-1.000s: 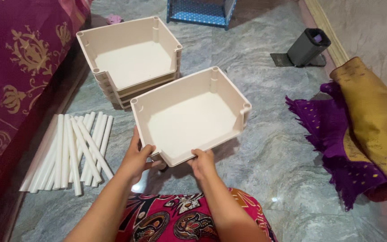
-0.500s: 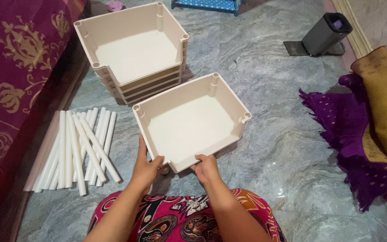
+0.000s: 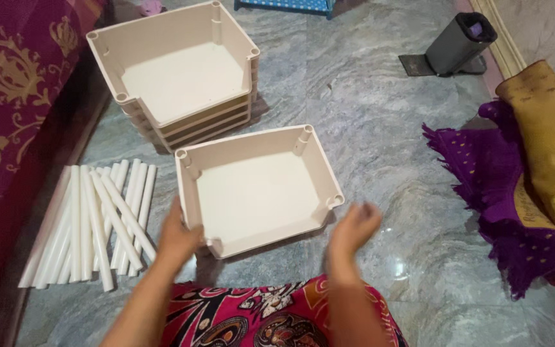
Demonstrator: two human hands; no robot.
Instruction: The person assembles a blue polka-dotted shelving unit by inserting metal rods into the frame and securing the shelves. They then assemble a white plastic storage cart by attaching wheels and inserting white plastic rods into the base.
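Observation:
A cream plastic tray with corner sockets lies flat on the marble floor in front of me. My left hand rests against its near left corner, fingers curled on the rim. Off the tray's near right corner, my right hand hovers blurred and holds nothing. A stack of several identical cream trays stands behind it, at the upper left.
Several white plastic tubes lie in a loose bundle on the floor to the left. A maroon patterned bedspread hangs at the far left. Purple cloth and yellow cloth lie at the right. A dark grey box-like object stands behind.
The tray has come down from a tilted hold to lie flat on the floor. My right hand has let go and moved off to the right.

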